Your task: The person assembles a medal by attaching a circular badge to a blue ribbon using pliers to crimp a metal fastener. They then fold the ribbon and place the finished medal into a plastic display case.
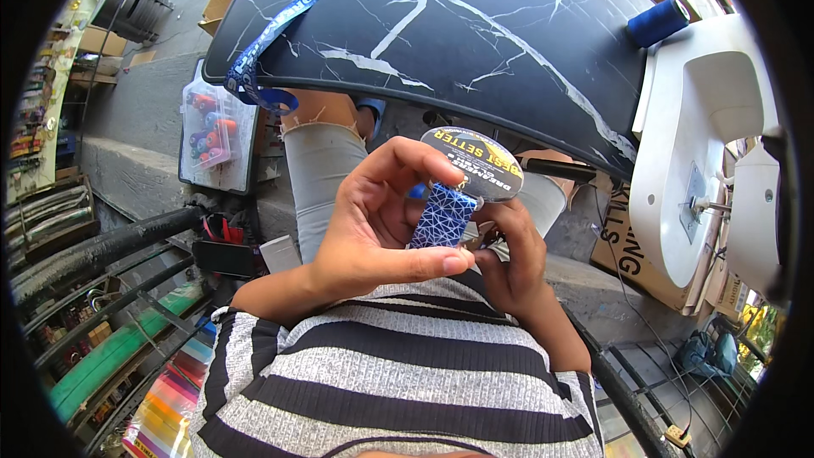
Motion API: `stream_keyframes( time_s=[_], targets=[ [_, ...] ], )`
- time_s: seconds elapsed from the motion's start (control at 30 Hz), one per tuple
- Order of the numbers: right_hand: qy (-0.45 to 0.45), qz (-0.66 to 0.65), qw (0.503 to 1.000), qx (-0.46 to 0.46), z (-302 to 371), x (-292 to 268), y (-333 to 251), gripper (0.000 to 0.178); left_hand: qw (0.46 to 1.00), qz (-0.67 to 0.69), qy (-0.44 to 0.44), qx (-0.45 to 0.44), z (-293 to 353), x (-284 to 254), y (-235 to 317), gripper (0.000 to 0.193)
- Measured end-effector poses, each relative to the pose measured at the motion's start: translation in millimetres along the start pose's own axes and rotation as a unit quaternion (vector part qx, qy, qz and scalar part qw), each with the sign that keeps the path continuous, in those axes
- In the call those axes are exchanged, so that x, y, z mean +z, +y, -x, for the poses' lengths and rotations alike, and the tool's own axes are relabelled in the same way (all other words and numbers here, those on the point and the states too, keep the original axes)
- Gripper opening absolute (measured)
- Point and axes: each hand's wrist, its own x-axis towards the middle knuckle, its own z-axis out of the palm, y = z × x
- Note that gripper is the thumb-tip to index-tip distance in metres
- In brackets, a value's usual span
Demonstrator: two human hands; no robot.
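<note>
A short blue strap piece [443, 216] with white geometric lines is held up in front of my striped shirt. My left hand [373, 225] is closed on it, thumb along the lower edge and index finger at the top. Just beyond the strap is an oval black tag [487, 165] with yellow and white print; it looks joined to the strap by small metal hardware. My right hand [513, 254] has its fingers curled in at the strap's right edge. What its fingertips pinch is hidden.
A black marble-patterned table [509, 42] lies ahead, with a long blue lanyard ribbon [297, 13] hanging over its near left edge. A blue thread spool [659, 23] sits beside a white sewing machine [678, 153] at right. A clear box [214, 123] holds colourful spools at left.
</note>
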Motion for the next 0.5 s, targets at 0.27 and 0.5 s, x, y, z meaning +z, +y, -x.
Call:
stream_keyframes(
  time_s=[0.27,0.5],
  targets=[
    [0.007,-0.008,1.0,-0.005,-0.6,-1.6,0.2,0.052,1.0,-0.029,-0.002,0.001,-0.7,-0.6,3.2,0.059],
    [0.025,0.018,0.999,-0.021,-2.7,0.6,-2.7,0.051,1.0,-0.028,-0.012,0.001,-0.8,2.5,1.9,0.057]
  ],
)
